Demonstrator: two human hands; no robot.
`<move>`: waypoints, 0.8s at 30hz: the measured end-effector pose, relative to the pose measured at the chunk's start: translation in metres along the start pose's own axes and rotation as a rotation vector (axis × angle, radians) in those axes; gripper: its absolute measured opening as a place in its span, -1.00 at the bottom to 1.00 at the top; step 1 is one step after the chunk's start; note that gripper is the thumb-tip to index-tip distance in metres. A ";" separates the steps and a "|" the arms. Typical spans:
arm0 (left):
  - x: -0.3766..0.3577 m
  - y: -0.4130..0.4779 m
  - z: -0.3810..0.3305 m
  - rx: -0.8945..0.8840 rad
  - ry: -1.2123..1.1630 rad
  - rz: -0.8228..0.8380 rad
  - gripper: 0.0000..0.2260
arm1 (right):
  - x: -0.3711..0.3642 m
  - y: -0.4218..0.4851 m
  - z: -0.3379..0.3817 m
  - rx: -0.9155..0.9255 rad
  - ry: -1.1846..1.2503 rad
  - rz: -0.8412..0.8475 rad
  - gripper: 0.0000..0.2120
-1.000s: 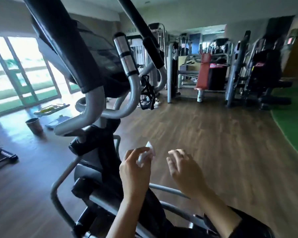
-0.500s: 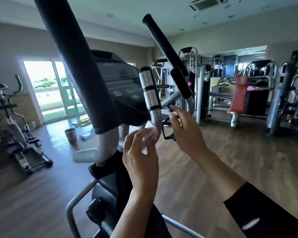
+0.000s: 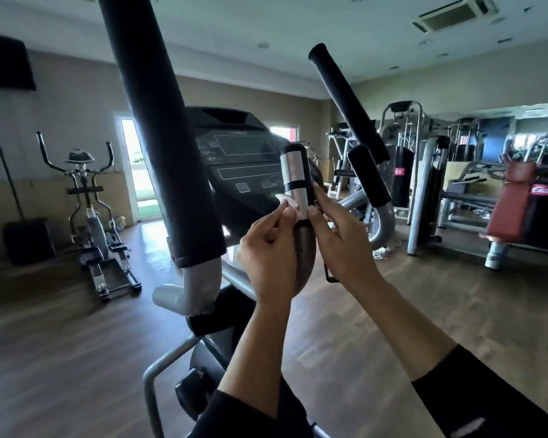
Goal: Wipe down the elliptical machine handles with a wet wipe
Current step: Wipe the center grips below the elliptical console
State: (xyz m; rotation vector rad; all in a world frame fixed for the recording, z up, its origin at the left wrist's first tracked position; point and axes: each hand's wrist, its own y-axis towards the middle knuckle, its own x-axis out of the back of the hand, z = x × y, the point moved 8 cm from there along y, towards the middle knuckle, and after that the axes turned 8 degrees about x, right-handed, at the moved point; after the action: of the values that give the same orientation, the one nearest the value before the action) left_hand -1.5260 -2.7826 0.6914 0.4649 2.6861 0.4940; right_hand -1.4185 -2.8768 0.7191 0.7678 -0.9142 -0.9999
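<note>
Head, wipe in left grip, against handle

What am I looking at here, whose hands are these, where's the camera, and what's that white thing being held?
This is one picture from a camera worn on a person's head, looking forward and down, so the two arms reaching in from the bottom are that person's own. No robot is involved. They stand at an elliptical machine in a gym. Its console is in the middle, with a long black padded handle rising at the left and another at the right. The left hand pinches a small white wet wipe against the short handle, the upright one with silver plates. The right hand touches that handle's other side; whether it grips is unclear. A second elliptical stands at back left.
</note>
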 end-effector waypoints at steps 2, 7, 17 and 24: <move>-0.002 0.006 -0.001 0.046 -0.018 -0.018 -0.93 | -0.001 -0.001 0.000 -0.002 0.025 0.008 -0.56; -0.006 0.007 0.002 0.097 -0.153 -0.004 -0.91 | 0.001 -0.003 -0.001 -0.019 0.031 0.036 -0.60; -0.012 0.011 0.004 0.159 -0.252 0.030 -0.89 | 0.002 -0.005 -0.003 -0.032 0.027 0.045 -0.59; -0.013 0.018 -0.007 0.107 -0.146 -0.010 -0.89 | 0.001 -0.008 -0.008 -0.045 0.060 0.057 -0.58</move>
State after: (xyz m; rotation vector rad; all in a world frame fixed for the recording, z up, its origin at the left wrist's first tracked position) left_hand -1.5128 -2.7730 0.7083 0.4975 2.5807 0.3023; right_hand -1.4139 -2.8800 0.7089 0.7270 -0.8544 -0.9394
